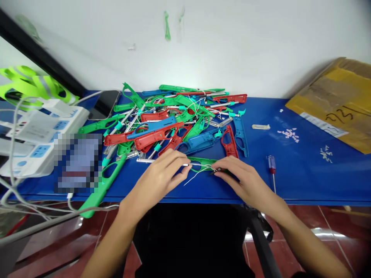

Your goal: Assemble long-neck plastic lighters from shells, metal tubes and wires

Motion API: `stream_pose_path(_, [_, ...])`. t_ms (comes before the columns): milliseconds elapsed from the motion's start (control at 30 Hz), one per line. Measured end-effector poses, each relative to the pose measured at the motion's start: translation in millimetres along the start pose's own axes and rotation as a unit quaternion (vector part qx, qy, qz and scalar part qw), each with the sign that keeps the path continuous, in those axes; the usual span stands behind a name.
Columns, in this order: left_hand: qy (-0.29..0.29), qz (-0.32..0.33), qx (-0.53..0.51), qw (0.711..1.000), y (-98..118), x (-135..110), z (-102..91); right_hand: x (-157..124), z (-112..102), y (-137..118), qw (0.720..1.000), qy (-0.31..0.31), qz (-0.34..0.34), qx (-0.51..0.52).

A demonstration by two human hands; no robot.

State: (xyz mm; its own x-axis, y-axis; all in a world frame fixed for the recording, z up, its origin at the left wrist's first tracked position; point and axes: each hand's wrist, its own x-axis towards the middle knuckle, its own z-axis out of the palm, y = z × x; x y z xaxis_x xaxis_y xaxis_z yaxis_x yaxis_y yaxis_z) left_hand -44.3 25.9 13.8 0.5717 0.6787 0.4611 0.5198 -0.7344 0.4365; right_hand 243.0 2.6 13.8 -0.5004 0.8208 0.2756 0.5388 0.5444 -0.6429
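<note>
The left hand point(165, 172) grips a slim silver metal tube point(143, 160) left of the green plastic shell point(206, 160); the right hand point(243, 175) pinches thin white wires point(191, 178) at the shell's right end. Pulling too hard could snap them.

1. Passage: bare table point(257, 148) between right hand point(243, 177) and screwdriver point(271, 164).
2. Obstacle, ahead of left hand point(162, 172): heap of plastic handles point(158, 137).
3. Obstacle, rear right corner: cardboard box point(342, 102).
4. Obstacles, left: power strip point(37, 152) and cables point(12, 158).
</note>
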Motion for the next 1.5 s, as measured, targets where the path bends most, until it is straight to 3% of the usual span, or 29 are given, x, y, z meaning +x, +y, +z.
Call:
stream_pose_path(133, [0.01, 0.014, 0.054, 0.998, 10.2, -10.9, 3.1, -6.4, -17.5, 10.4, 0.997, -0.067, -0.019, -0.012])
stream_pose_path(233, [0.014, 0.016, 0.06, 0.998, 13.6, -13.6, 11.3, -9.5, -25.2, 8.6, 0.995, -0.081, -0.013, -0.057])
stream_pose_path(400, [0.019, 0.002, 0.02, 1.0, 12.0, -11.6, 18.4, -6.0, -13.8, -6.5, 0.988, -0.066, -0.029, -0.139])
stream_pose_path(633, [-0.014, -0.009, 0.017, 1.0, 11.3, -20.9, 7.5, -7.4, 0.2, -14.3, 0.983, -0.016, -0.048, -0.176])
stream_pose_path(767, [-0.036, -0.03, 0.002, 0.999, 8.6, -24.0, 1.1, -4.7, 1.8, -22.1, 0.987, 0.02, -0.05, -0.154])
stream_pose_path(1100, [-0.085, -0.038, 0.012, 0.996, 2.0, -30.6, -4.7, -6.8, 14.2, -16.0, 0.994, 0.034, -0.051, -0.09])
stream_pose_path(1300, [-0.021, -0.028, -0.019, 0.999, 0.8, -31.1, 0.7, -9.7, 18.9, -7.1, 0.995, 0.05, -0.067, -0.049])
stream_pose_path(1500, [0.026, -0.01, -0.012, 1.0, 1.6, -32.9, 6.1, -10.8, 22.5, -5.4, 0.994, 0.043, -0.074, -0.074])
